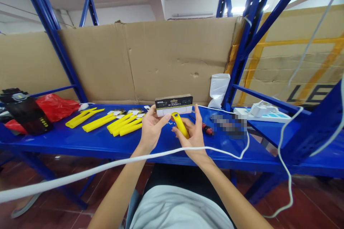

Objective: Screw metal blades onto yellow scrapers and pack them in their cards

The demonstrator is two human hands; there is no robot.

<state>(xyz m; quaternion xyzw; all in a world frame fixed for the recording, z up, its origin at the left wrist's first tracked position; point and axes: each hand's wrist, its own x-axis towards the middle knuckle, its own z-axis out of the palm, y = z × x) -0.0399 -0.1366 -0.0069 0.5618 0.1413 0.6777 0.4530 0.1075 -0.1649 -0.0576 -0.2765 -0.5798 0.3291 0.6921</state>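
Head view shows the left hand (150, 126) pinching the left end of a printed card (174, 102) at the centre of the frame, while the fingers of the right hand (194, 134) curl around a yellow handle (181, 127) just below it, one finger standing spread near the card's right end. Held seemingly at one end only, the card could tilt or bend if the handle presses against it, and a loose curl could drop the handle onto the desk (64, 139). Crossing before both wrists, the white cable (107, 168) could snag a moving hand, though whether it touches them I cannot tell.
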